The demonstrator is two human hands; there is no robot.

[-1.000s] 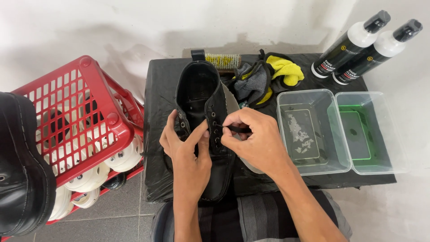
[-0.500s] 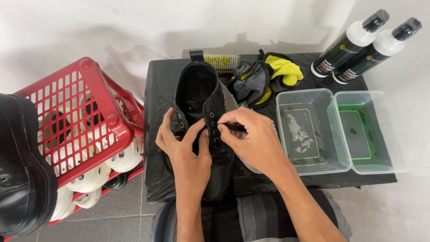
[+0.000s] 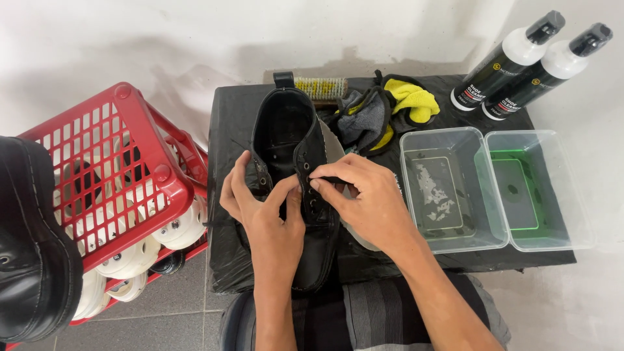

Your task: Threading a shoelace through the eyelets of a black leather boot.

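A black leather boot (image 3: 289, 133) lies on a small black-covered table (image 3: 231, 117), its opening toward the wall. My left hand (image 3: 260, 201) grips the boot's left eyelet flap, thumb reaching across the tongue. My right hand (image 3: 364, 195) pinches a black shoelace (image 3: 325, 179) at the right row of eyelets, fingertips almost meeting the left thumb. A loose end of lace trails off the boot's left side.
Two clear plastic tubs (image 3: 448, 188) (image 3: 533, 188) sit right of the boot. Two white spray bottles (image 3: 504, 62) (image 3: 552, 68), a grey-yellow cloth (image 3: 390, 110) and a bristle brush (image 3: 318, 86) lie at the back. A red plastic crate (image 3: 117, 175) holding shoes stands left; another black boot (image 3: 32, 253) at the near left.
My hands have shifted slightly up the boot; the right hand's fingers have moved a little along the eyelet row with the lace. The boot stays in place.
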